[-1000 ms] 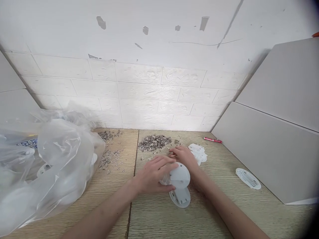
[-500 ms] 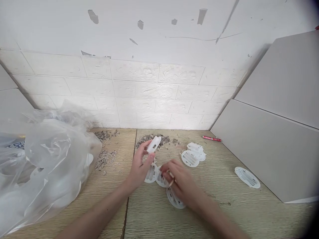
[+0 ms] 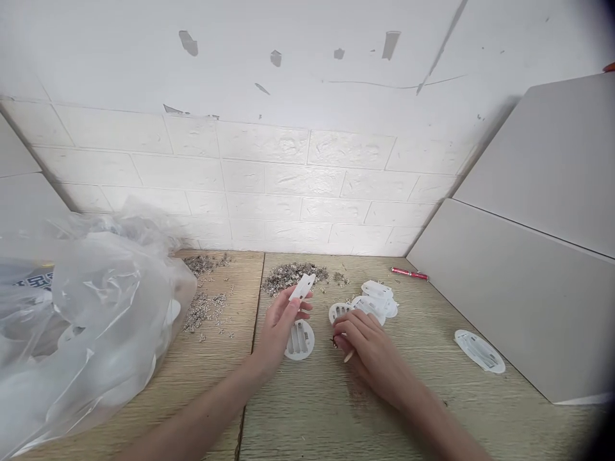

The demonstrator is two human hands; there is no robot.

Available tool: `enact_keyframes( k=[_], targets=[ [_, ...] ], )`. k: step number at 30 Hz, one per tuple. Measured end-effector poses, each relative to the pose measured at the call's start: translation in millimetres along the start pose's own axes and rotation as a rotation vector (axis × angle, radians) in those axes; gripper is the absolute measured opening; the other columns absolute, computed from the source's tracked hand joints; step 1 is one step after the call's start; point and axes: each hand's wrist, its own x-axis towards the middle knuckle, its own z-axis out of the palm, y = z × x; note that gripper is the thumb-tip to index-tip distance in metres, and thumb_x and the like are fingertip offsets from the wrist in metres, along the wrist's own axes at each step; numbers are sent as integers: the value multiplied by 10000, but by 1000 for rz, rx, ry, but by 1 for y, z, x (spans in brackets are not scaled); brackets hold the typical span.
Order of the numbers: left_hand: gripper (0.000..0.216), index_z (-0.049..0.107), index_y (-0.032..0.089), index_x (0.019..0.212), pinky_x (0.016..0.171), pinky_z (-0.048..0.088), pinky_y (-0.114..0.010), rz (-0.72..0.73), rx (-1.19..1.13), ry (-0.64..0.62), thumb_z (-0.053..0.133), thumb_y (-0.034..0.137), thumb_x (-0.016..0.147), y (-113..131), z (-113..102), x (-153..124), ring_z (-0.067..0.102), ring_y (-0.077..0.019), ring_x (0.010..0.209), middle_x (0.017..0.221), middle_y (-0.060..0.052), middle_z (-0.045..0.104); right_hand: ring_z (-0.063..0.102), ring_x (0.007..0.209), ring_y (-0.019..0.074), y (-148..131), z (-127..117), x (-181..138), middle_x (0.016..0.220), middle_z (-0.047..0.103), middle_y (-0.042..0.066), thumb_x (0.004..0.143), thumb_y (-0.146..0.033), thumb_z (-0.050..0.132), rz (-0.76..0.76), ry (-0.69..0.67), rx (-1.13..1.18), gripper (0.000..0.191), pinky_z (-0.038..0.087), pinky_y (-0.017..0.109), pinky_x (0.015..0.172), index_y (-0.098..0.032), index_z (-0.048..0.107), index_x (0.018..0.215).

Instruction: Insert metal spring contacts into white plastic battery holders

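My left hand (image 3: 278, 326) pinches a small white plastic cover (image 3: 302, 287) and holds it a little above the wooden table (image 3: 307, 410). Just below it a round white plastic base (image 3: 299, 340) lies flat, slots facing up. My right hand (image 3: 366, 346) rests on the table to the right of that base, fingers curled around a small dark piece I cannot make out. Another white round base (image 3: 338, 311) lies just beyond its fingertips.
A heap of small metal bits (image 3: 294, 275) lies at the back, with more scattered to the left (image 3: 207, 302). A stack of white parts (image 3: 377, 296), a red pen (image 3: 409, 273), a lone white base (image 3: 479, 351) and a grey panel (image 3: 528, 282) sit right. A clear plastic bag (image 3: 81, 320) fills the left.
My right hand has drawn back toward me and slid right off the bases. The left hand keeps the white cover raised. The base nearest me before is gone from view.
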Motion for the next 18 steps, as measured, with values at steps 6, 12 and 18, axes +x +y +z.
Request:
enact_keyframes(
  k=[6, 12, 18],
  targets=[
    [420, 530, 222, 1247, 861, 495, -334, 134, 86, 51, 510, 446, 892, 13, -3, -2, 584, -190, 1011, 1252, -103, 580, 577, 974, 180, -40, 17, 12, 1042, 676, 58, 928, -137, 446, -186, -109, 121, 122, 425, 305, 751, -202, 513, 850],
    [475, 517, 229, 1250, 845, 515, -321, 103, 115, 130, 620, 410, 823, 27, -5, 0, 600, -205, 1036, 1236, -95, 589, 583, 870, 183, -33, 16, 11, 978, 664, 72, 917, -104, 408, -126, -140, 111, 141, 432, 316, 732, -200, 500, 870],
    [577, 511, 249, 1207, 784, 529, -301, -1, -21, 139, 743, 258, 679, 25, -6, 6, 606, -186, 994, 1275, -74, 562, 558, 761, 174, -8, -3, 6, 901, 637, 53, 952, -163, 384, 24, -176, 84, 153, 430, 306, 673, -210, 492, 854]
  ],
)
